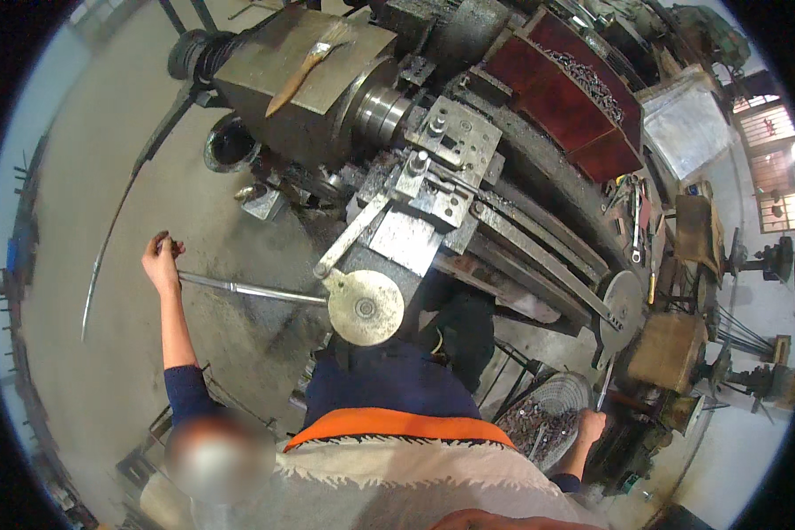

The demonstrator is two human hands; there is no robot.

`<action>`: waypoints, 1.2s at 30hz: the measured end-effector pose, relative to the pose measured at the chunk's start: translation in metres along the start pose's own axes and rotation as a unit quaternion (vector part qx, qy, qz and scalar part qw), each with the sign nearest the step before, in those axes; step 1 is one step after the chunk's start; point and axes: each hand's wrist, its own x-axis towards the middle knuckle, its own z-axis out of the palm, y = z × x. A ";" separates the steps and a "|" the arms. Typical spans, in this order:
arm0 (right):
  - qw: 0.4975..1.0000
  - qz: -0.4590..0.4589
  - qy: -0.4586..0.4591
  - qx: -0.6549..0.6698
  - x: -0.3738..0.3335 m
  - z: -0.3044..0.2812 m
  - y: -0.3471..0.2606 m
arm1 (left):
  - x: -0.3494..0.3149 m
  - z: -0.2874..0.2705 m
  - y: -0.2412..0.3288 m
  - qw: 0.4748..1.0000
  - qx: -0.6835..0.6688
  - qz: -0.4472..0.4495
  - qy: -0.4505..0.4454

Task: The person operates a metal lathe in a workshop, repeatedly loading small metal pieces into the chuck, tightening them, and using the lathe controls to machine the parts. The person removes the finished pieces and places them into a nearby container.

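My left hand [161,261] is stretched out at the left, its fingers curled at the outer end of a long metal crank handle [247,289]. That handle runs to a round brass-coloured disc [367,307] on the lathe's slide. Low on the right, my right hand [591,427] is closed around a thin metal handle [606,383], which hangs from the grey handwheel [622,305]. Between the hands stand the tool post [428,190], with its clamping lever [355,234], and the lathe chuck [384,115]. Part of the left fingers' grip is hidden.
A wooden-handled brush [296,81] lies on the headstock [243,75]. Behind the bed stands a dark red tray [556,93] with metal chips. A round basket of chips [539,424] sits by my right hand. Spanners [636,221] lie at the right.
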 end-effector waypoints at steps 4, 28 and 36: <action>0.999 0.019 -0.026 0.006 -0.020 -0.024 -0.029 | 0.006 -0.003 -0.006 1.000 -0.015 0.007 0.000; 0.993 -0.058 0.099 -0.010 0.090 -0.008 -0.042 | 0.008 -0.018 -0.005 0.972 0.167 -0.042 -0.159; 0.983 -0.067 0.097 -0.143 0.178 -0.030 -0.073 | 0.030 0.011 0.017 0.916 0.299 -0.048 -0.264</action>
